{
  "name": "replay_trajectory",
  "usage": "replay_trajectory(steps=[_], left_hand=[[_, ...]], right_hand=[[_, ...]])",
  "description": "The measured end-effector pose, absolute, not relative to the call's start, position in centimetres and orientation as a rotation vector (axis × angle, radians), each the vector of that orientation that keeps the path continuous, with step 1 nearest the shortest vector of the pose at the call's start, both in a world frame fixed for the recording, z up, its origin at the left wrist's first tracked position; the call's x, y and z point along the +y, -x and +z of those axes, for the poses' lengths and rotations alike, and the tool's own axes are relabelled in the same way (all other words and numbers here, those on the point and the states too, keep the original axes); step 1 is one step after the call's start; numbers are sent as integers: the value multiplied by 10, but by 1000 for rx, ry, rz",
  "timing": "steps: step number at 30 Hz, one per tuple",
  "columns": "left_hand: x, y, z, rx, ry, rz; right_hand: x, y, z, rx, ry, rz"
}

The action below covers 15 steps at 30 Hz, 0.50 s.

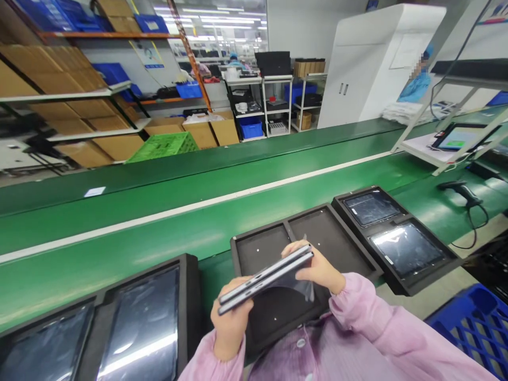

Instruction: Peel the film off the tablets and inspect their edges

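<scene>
Two thin tablets [265,278] are stacked together on edge, their narrow sides with ports facing up. My left hand [233,317] is closed around their left end, and my right hand [317,270] grips the right end. A bit of clear film [307,292] hangs by my right fingers. Below the tablets lies a black foam tray [337,233] with two recesses, partly hidden by my hands. To the right, another black tray [359,233] holds two dark-screened tablets. At the left, a third tray [190,301] also carries two tablets with glossy screens.
A green workbench [159,246] runs across, with a white strip [198,203] along it. A barcode scanner [462,191] with a cable lies at right, near a shelf stand holding a lit screen [456,138]. A blue crate [472,328] stands lower right. Another person [415,84] is at the far right.
</scene>
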State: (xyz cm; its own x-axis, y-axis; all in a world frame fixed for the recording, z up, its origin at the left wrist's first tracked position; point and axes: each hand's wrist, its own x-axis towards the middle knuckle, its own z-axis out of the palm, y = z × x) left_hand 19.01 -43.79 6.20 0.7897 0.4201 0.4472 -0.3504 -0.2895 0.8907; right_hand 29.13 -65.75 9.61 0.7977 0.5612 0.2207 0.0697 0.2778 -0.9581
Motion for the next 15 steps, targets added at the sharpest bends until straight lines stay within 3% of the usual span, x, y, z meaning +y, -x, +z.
replay_trajectory(steps=[7,15], left_hand=[[-445,-182,94,-427,-1794,579],[-442,-175,90,-439,-1822,584]], right_hand=[[-663,-289,108,-765,1029,307],[-669,-289,105,-786,1050,354]])
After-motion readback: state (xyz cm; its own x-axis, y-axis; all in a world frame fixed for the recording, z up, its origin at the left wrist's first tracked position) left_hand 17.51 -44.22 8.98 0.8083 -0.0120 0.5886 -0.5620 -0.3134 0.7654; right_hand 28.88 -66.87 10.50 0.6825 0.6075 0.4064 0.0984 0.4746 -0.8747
